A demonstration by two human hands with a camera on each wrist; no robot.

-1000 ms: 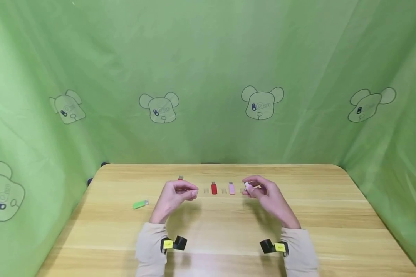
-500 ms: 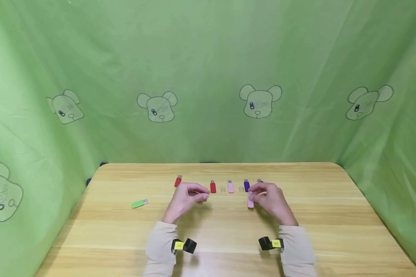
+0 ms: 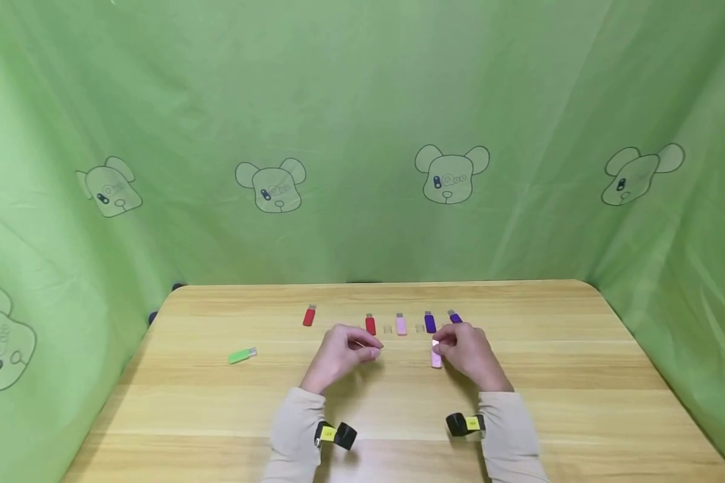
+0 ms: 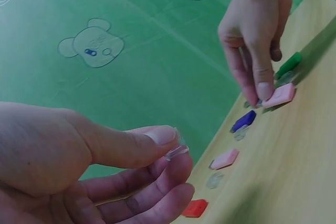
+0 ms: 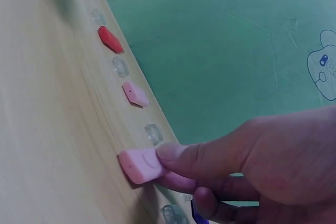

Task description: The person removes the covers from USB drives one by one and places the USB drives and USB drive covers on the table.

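1. Left hand (image 3: pixel 338 353): thumb and forefinger brought together, parted only by the clear cap (image 4: pixel 177 149) pinched at their tips. We see nothing else in its grasp.
2. Right hand (image 3: pixel 472 353): thumb and fingers pinch the pink stick (image 3: pixel 436 357) by its far end, its near end jutting free toward us. Fingertips cover the far end, so we can't make out the connector. Whether the stick touches the bench (image 3: pixel 399 402), we can't tell.
3. Key relation, as we judge it: cap to stick. The stick lies to the right of the left hand and slightly nearer, with bare bench between. Its long axis runs near to far, across the left-right line joining the hands; the covered end points far. The right hand is the closer one, already on it.
4. Relative to the right hand: the stick sits at the fingertips, on the hand's left side, body leading nearward.
5. Beyond both hands, we note a row: red stick (image 3: pixel 370 325), second pink stick (image 3: pixel 401 325), purple stick (image 3: pixel 430 323), loose clear caps (image 5: pixel 120 67) between.
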